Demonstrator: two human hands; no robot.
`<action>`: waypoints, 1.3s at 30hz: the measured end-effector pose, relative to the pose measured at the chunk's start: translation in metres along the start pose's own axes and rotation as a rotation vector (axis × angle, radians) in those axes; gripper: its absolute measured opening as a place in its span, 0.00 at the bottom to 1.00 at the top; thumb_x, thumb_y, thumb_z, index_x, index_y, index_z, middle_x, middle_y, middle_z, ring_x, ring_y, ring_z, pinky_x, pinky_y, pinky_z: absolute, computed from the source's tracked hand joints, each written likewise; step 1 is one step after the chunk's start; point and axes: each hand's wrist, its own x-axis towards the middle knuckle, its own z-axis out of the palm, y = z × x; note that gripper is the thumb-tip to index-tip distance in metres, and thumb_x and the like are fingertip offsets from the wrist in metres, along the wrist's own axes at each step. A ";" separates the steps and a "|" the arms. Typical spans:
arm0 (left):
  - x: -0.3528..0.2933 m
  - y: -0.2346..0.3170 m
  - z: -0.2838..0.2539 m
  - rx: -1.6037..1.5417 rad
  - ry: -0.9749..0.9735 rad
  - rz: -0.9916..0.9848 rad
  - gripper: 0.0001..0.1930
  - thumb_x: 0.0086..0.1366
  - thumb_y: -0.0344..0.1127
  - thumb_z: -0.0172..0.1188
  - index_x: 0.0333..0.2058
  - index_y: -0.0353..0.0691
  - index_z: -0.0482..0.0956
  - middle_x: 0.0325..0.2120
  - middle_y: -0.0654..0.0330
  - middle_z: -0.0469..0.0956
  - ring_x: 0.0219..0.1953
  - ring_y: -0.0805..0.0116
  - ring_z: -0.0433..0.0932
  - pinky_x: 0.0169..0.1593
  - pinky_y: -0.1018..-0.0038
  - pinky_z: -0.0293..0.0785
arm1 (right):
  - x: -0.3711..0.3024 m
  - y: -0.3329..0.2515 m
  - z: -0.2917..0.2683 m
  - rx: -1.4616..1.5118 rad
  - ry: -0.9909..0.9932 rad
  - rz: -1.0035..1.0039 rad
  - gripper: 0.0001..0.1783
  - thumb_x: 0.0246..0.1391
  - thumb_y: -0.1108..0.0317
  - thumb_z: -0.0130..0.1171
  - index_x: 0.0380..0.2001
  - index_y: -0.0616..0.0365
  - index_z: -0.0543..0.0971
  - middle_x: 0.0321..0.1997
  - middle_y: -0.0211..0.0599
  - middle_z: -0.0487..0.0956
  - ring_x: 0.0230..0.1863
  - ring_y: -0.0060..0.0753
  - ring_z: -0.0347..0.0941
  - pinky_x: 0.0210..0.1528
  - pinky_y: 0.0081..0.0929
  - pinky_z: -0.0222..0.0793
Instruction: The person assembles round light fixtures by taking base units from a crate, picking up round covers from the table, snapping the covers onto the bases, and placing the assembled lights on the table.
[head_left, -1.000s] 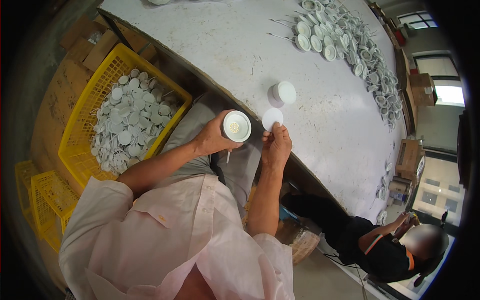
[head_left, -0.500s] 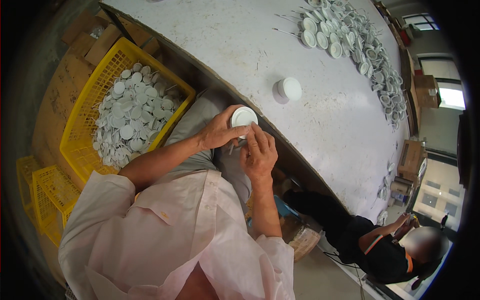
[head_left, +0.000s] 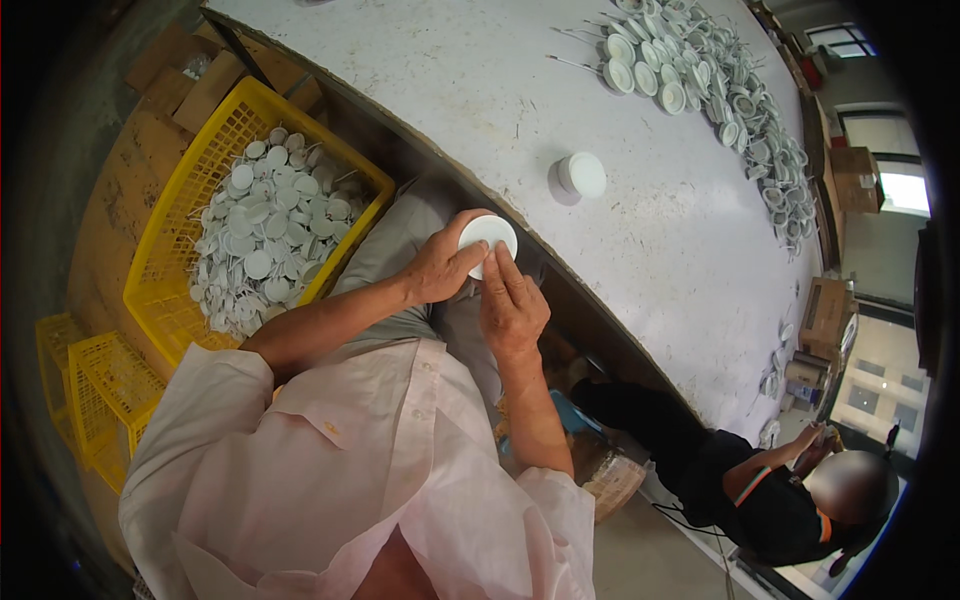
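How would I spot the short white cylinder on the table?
Find the scuffed white table. Near its edge, up and right of the person's right hand in the picture, stands the white cylinder. Unlike the piled round light fittings, it stands alone, with no wire showing.

White table: runs from eleven o'clock round to four on a clock centred on the view (head_left: pixel 640 270); pale top scuffed with dark marks, near edge worn.
Short white cylinder (head_left: pixel 583 175): at one o'clock, well apart from the heap; one piece or a stack, cannot tell.
Heap of round white fittings (head_left: pixel 690 85): from one to just past two o'clock, some with wires sticking out.
Smaller scattered group (head_left: pixel 775 370): near three o'clock.
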 end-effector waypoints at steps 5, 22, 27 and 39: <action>-0.003 -0.006 -0.001 0.076 -0.006 0.045 0.20 0.65 0.34 0.45 0.54 0.34 0.60 0.41 0.50 0.73 0.44 0.63 0.73 0.47 0.70 0.71 | -0.003 0.003 0.005 0.089 0.069 -0.036 0.24 0.36 0.72 0.64 0.43 0.52 0.79 0.49 0.36 0.77 0.19 0.30 0.70 0.22 0.23 0.67; -0.036 -0.107 -0.239 -0.287 0.791 -0.352 0.18 0.66 0.41 0.48 0.51 0.42 0.67 0.42 0.57 0.74 0.38 0.59 0.78 0.33 0.68 0.76 | 0.061 0.113 -0.002 0.543 0.174 1.194 0.16 0.49 0.59 0.62 0.25 0.63 0.74 0.23 0.33 0.74 0.21 0.20 0.68 0.24 0.20 0.66; -0.101 -0.173 -0.325 -0.079 1.052 -0.526 0.20 0.67 0.45 0.45 0.56 0.47 0.65 0.48 0.58 0.70 0.47 0.60 0.72 0.43 0.60 0.75 | 0.080 0.135 0.010 0.613 0.100 1.255 0.17 0.50 0.57 0.61 0.21 0.59 0.72 0.21 0.31 0.72 0.20 0.20 0.67 0.23 0.19 0.64; -0.132 -0.240 -0.293 0.278 0.887 -0.525 0.17 0.59 0.33 0.54 0.48 0.37 0.73 0.38 0.59 0.76 0.36 0.68 0.77 0.30 0.77 0.74 | 0.048 0.128 0.002 1.115 0.346 1.306 0.10 0.56 0.64 0.54 0.26 0.57 0.70 0.21 0.29 0.72 0.21 0.19 0.70 0.21 0.15 0.63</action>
